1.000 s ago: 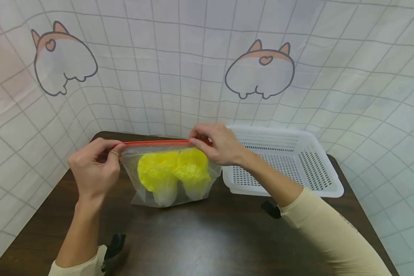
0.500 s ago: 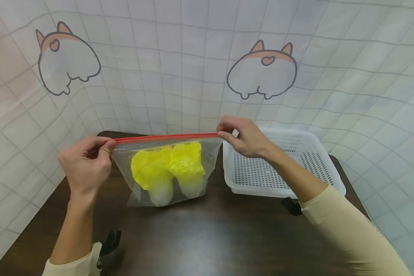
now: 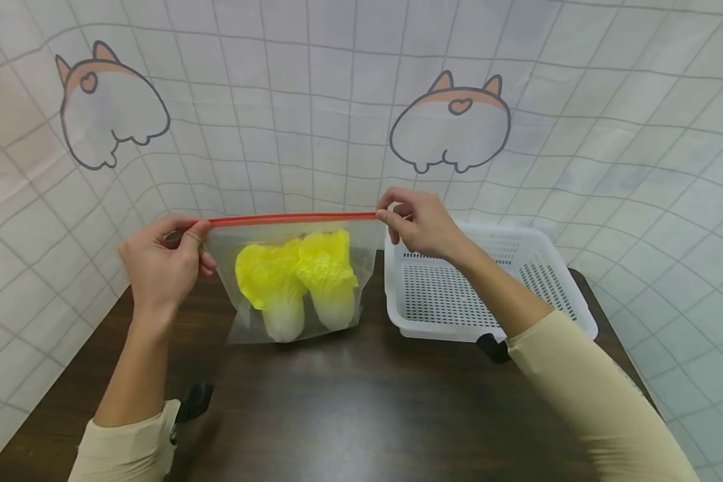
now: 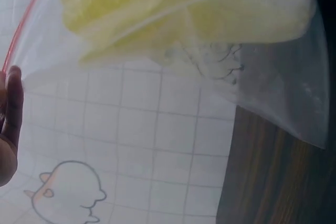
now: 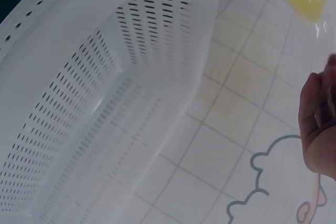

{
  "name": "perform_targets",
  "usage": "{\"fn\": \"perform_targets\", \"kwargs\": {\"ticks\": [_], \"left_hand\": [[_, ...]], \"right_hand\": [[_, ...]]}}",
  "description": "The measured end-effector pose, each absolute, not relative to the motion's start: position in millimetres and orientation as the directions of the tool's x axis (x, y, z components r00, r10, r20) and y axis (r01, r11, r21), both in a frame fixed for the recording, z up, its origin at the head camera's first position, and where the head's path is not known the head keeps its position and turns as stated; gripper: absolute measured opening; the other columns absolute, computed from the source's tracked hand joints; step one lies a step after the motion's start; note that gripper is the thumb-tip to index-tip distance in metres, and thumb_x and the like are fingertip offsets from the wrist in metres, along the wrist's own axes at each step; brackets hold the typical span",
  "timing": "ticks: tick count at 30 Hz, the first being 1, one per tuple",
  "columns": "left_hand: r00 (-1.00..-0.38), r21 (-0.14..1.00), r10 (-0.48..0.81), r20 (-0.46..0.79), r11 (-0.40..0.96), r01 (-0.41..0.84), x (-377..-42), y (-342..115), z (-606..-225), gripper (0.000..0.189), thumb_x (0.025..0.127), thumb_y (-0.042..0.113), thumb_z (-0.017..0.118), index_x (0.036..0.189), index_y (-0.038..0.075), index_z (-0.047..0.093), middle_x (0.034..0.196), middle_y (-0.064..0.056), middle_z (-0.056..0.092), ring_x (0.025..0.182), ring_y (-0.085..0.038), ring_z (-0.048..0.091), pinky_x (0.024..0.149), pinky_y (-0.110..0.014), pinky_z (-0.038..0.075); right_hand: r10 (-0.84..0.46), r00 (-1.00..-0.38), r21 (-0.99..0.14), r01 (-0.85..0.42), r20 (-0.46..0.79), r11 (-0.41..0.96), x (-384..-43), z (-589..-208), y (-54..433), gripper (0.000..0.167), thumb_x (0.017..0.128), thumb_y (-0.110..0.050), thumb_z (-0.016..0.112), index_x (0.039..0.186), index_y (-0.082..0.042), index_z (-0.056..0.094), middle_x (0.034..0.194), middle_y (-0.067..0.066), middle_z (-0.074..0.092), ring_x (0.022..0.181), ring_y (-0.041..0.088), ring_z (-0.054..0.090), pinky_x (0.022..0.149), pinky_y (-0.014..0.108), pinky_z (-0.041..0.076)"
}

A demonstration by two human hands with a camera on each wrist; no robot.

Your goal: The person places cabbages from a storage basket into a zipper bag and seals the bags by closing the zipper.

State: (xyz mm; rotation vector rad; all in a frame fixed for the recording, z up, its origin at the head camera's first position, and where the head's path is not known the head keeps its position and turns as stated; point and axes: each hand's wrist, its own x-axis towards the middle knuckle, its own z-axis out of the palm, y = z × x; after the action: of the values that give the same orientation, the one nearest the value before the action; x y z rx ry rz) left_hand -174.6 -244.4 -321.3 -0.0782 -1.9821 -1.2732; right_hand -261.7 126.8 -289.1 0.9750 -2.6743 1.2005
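Note:
A clear zip bag (image 3: 367,244) with a red zip strip (image 3: 295,218) hangs stretched between my two hands. Inside are two yellow-and-white napa cabbages (image 3: 271,288), side by side with their white ends down. At the strip's left end, my left hand (image 3: 164,264) pinches the bag between thumb and fingers. My right hand (image 3: 422,224) pinches the opposite end of the strip. The strip looks straight and taut; whether it is sealed cannot be made out. In the left wrist view, a lower corner of the bag (image 4: 294,93) shows against the dark table.
A white perforated plastic basket (image 3: 397,314) stands on the right of the dark wooden table (image 3: 331,415), behind my right forearm. A white grid-patterned cloth (image 3: 301,100) with dog drawings closes off the back and sides.
My right hand has moved rightward along the red strip to its right end. Both hands have then risen, lifting the bag, while my left hand keeps its pinch.

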Motion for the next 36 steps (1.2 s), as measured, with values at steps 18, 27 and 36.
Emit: {"fn": "perform_targets", "kwargs": {"ticks": [18, 27, 36], "left_hand": [[-0.755, 0.704, -0.212, 0.620, 0.576, 0.416, -180.3, -247.8, -352.2, 0.009, 0.094, 0.008, 0.076, 0.100, 0.007, 0.082, 0.095, -0.011, 0.079, 0.074, 0.010, 0.066, 0.061, -0.009, 0.045], [-0.840, 0.629, 0.083, 0.536, 0.625, 0.463, -123.3, -248.7, -360.8, 0.014, 0.089, 0.007, 0.082, 0.094, 0.019, 0.081, 0.094, 0.006, 0.077, 0.079, 0.005, 0.068, 0.072, -0.007, 0.053], [-0.844, 0.545, 0.402, 0.356, 0.644, 0.537, -89.9, -261.4, -381.2, 0.031, 0.082, -0.002, 0.084, 0.092, 0.027, 0.077, 0.093, 0.015, 0.074, 0.078, -0.001, 0.072, 0.071, -0.013, 0.055]], "right_hand": [[-0.430, -0.880, -0.725, -0.429, 0.202, 0.538, -274.1, -319.3, 125.5, 0.008, 0.104, -0.019, 0.065, 0.111, -0.015, 0.066, 0.109, 0.007, 0.079, 0.097, 0.031, 0.073, 0.069, 0.035, 0.044], [-0.534, -0.831, -0.536, -0.525, 0.156, 0.661, -227.0, -335.2, 147.6, 0.005, 0.100, -0.019, 0.072, 0.104, -0.016, 0.072, 0.083, -0.001, 0.077, 0.068, 0.016, 0.064, 0.061, 0.032, 0.051], [-0.624, -0.769, -0.219, -0.638, 0.137, 0.738, -188.4, -346.1, 140.5, 0.006, 0.091, -0.032, 0.081, 0.093, -0.027, 0.078, 0.070, -0.015, 0.062, 0.065, 0.008, 0.052, 0.055, 0.026, 0.042]]}}
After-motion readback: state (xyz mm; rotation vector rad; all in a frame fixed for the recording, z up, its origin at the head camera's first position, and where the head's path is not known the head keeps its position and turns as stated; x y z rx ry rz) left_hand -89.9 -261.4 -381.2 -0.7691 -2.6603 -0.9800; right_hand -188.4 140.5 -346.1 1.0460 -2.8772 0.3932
